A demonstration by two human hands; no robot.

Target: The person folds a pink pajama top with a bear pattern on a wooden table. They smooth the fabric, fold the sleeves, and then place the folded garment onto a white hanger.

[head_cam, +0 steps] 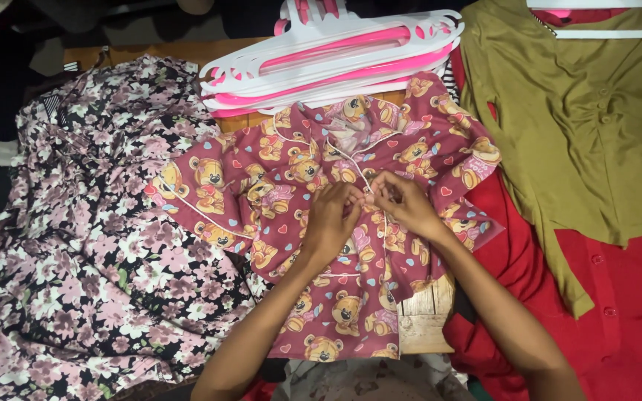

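A small maroon shirt (pixel 276 186) printed with teddy bears and hearts lies flat on the wooden table (pixel 421 319), collar away from me. My left hand (pixel 332 219) and my right hand (pixel 406 204) meet at the shirt's front placket, about mid-chest. Both pinch the fabric edges there with their fingertips, close together. Whether a button sits between the fingers is hidden.
A stack of white and pink plastic hangers (pixel 336 56) lies just beyond the shirt's collar. A dark floral garment (pixel 76 245) covers the left side. An olive green top (pixel 581 126) on a hanger lies over red cloth (pixel 626 312) at the right.
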